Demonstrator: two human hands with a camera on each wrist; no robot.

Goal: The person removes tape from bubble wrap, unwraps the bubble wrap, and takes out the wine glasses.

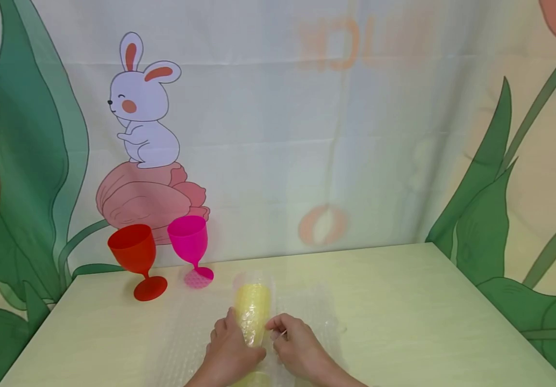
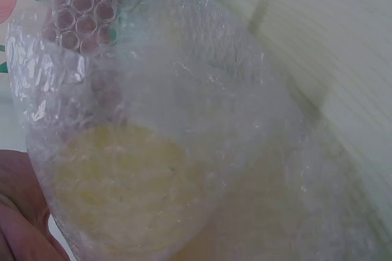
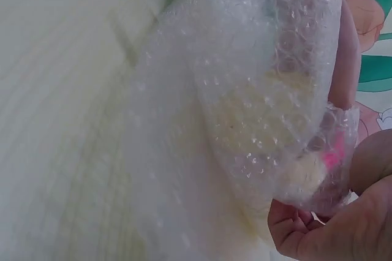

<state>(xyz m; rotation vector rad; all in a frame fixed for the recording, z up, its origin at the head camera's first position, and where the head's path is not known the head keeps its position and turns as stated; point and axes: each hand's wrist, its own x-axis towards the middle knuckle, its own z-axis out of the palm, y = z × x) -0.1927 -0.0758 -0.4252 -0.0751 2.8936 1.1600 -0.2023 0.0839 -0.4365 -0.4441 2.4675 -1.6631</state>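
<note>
A yellow goblet [image 1: 252, 309] lies under clear bubble wrap [image 1: 186, 333], its mouth end away from me. My left hand [image 1: 232, 349] grips the wrapped bundle from the left, thumb across its near part. At the bundle's right side, my right hand [image 1: 299, 346] has curled fingers and pinches the wrap's edge, a small white strip showing at the fingertips. Through the cloudy layers in the left wrist view, a round yellow end [image 2: 122, 193] shows. The right wrist view has the right hand's fingers [image 3: 294, 230] at the wrap's lower edge.
On the left of the pale table [image 1: 404, 301] stand a red goblet [image 1: 137, 252] and a pink goblet [image 1: 191, 236]. Bubble wrap overlaps the pink one's foot in the head view. A printed cloth [image 1: 258, 134] with a rabbit hangs behind the table.
</note>
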